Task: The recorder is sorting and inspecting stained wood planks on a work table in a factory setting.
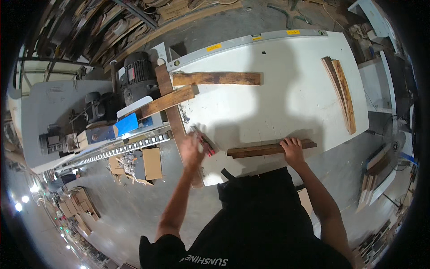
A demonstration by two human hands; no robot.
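Near the front edge of the white tabletop (251, 107), my right hand (293, 150) grips the right part of a pair of dark wooden strips (255, 150), fingers over their top. The strips lie side by side, roughly parallel to the edge. My left hand (191, 150) is over the table's left edge, close beside a hand tool with red handles (208, 149) and a metal end. Motion smears its fingers, so whether it touches the tool is unclear. Farther off lie a wooden board (219, 79) and a second board (168, 101) slanting over the left edge.
A long metal level (251, 39) runs along the far edge. More wooden strips (341, 94) lie at the right end. On the left stands a machine with a dark motor (136, 74) and a chain-like track (107, 152). A cardboard box (152, 163) sits on the floor.
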